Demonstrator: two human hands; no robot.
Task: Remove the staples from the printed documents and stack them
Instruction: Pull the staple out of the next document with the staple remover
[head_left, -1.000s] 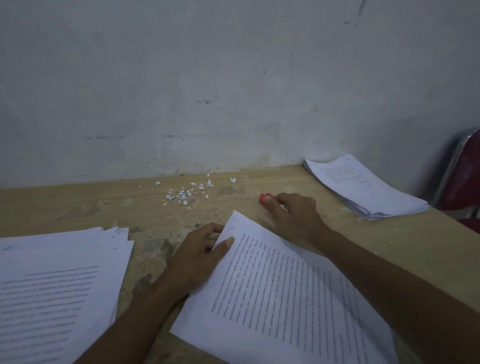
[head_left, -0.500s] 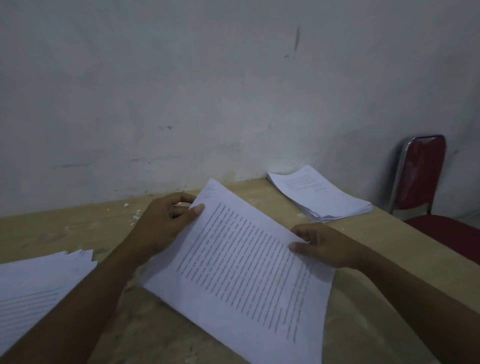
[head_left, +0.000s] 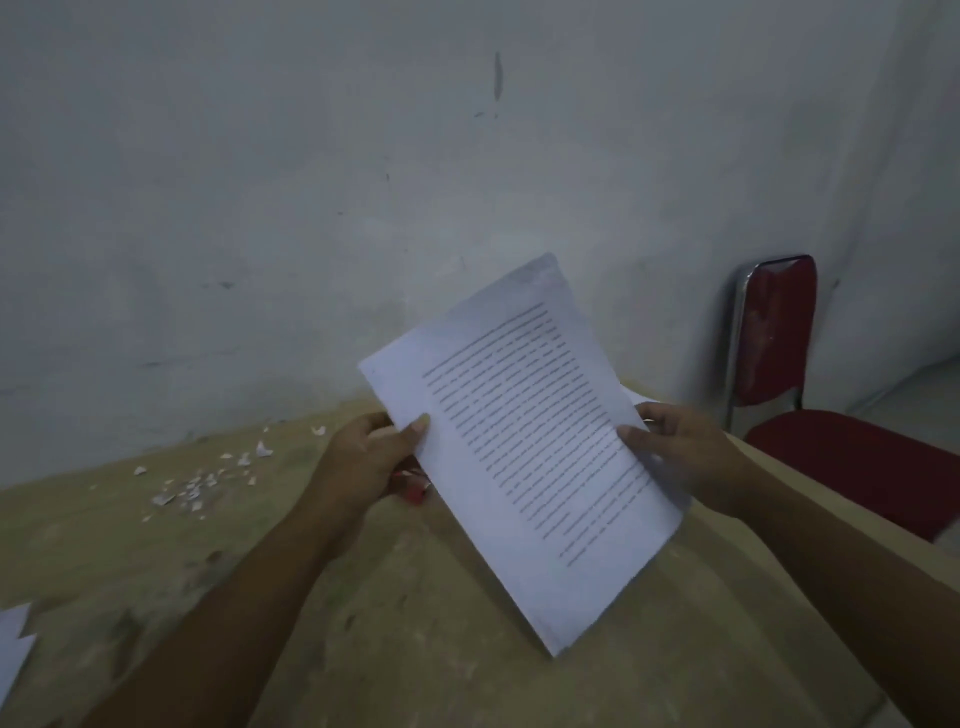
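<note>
The printed document (head_left: 524, 441) is held clear of the wooden table (head_left: 467, 649), tilted, with its printed face toward the person. The left hand (head_left: 374, 457) grips the left long edge near the upper corner: thumb on the printed face, fingers curled behind the sheets. The right hand (head_left: 675, 452) grips the opposite long edge at about mid-height in the same way, thumb in front, fingers behind. The document spans the gap between both hands; its lower corner hangs below them, near the tabletop.

Hidden or unclear items:
- The lines of text are too blurred to read, and no staple can be made out.
- A small red object (head_left: 415, 491) lies on the table beneath the left hand, mostly covered.
- A paper stack (head_left: 13, 644) is cut off at the left frame edge.
- Paper scraps (head_left: 197, 488) lie scattered near the wall (head_left: 311, 182).
- A red chair (head_left: 779, 332) stands to the right of the table.
</note>
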